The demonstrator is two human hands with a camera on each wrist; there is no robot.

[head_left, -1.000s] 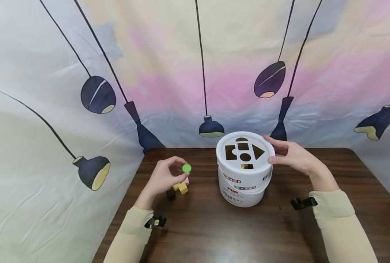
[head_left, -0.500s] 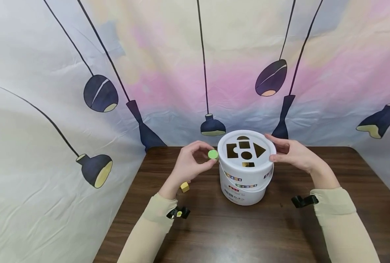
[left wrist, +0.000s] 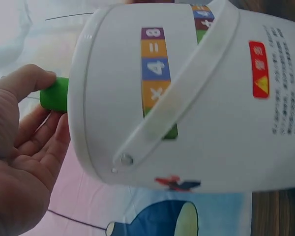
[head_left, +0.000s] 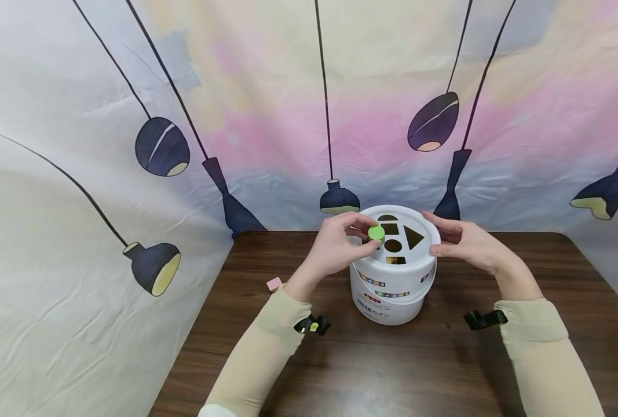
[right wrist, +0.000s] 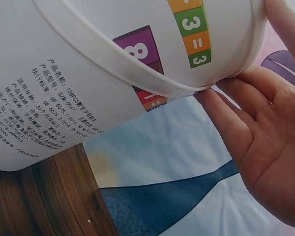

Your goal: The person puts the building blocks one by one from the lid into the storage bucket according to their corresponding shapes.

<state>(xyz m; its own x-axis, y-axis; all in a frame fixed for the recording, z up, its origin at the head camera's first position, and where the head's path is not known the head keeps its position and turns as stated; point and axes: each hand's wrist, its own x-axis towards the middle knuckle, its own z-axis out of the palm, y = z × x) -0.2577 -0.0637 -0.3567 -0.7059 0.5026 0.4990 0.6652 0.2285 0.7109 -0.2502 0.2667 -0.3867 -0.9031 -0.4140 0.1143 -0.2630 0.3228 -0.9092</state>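
A white bucket (head_left: 387,310) with a bail handle (left wrist: 187,83) stands upright on the table, its white lid (head_left: 420,255) pierced by shaped holes. My left hand (head_left: 335,246) pinches a green cylinder block (head_left: 376,233) between thumb and fingers, over the left part of the lid. In the left wrist view the green block (left wrist: 55,94) shows right at the lid's edge. On the far side of the bucket, my right hand (head_left: 467,246) grips the rim, thumb at the lid's edge and fingers along the wall (right wrist: 211,44).
A pink block (head_left: 274,284) lies on the dark wooden table (head_left: 392,370), left of the bucket beside my left forearm, which covers the spot where other blocks lay. Behind the table hangs a cloth (head_left: 267,116) printed with lamps.
My left hand has carried the green cylinder block rightward from above the loose blocks to over the lid. My right hand has stayed on the bucket.
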